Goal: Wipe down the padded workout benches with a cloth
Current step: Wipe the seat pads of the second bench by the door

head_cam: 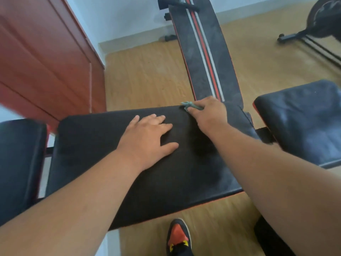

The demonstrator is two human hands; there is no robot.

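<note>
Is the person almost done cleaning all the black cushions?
Hard to say what is finished: no pad looks clearly clean. In hand now: the right hand presses a small green cloth at the far edge of the middle pad, while the left hand rests flat on it. Likely left: the right pad shows pale dusty smears, and the long striped bench looks cloudy too.

Black bench pad, seemingly grey-green cloth, red-and-white-striped black board, orange-black shoe
</note>
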